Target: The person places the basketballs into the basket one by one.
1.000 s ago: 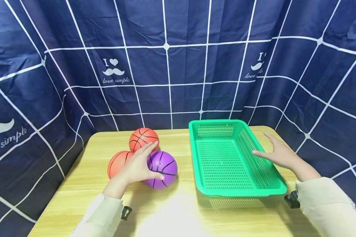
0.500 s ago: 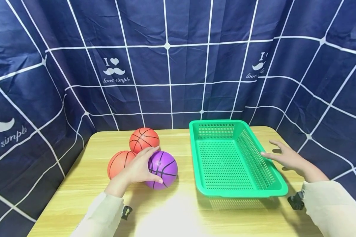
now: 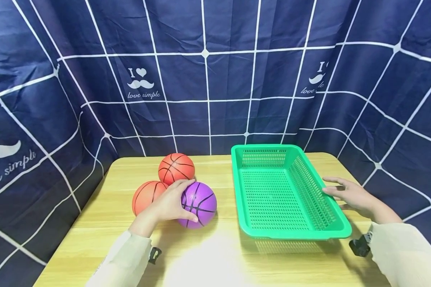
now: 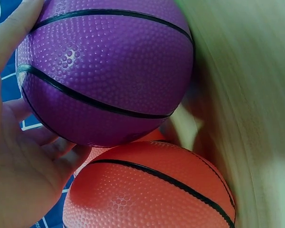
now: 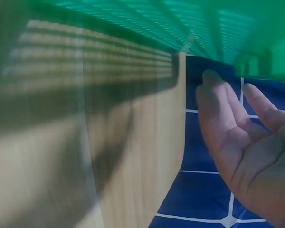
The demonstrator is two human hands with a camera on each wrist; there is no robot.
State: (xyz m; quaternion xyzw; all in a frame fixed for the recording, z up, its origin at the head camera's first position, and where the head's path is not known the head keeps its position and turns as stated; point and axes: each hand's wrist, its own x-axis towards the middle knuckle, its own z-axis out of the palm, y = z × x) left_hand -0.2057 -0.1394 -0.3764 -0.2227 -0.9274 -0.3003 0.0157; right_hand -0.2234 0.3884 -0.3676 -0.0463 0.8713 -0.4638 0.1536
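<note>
In the head view a purple toy basketball [image 3: 198,205] sits on the wooden table, and my left hand [image 3: 169,203] holds it from the left side, thumb in front and fingers behind. The left wrist view shows the thumb against the purple ball [image 4: 109,71], with part of the other fingers hidden behind it. Two orange-red toy basketballs, the nearer one [image 3: 147,195] and the farther one [image 3: 176,169], lie close beside that hand. My right hand [image 3: 355,197] is at the right rim of a green plastic basket [image 3: 242,199], fingers extended; contact is hard to tell.
The green basket has slotted walls and holds nothing visible. A wooden table [image 3: 222,247] carries everything. Behind and at both sides hangs a dark blue curtain [image 3: 226,79] with white grid lines.
My right hand has moved right and slightly down, to the outside of the basket's right rim. The left hand has stayed at the purple ball, which has hardly moved.
</note>
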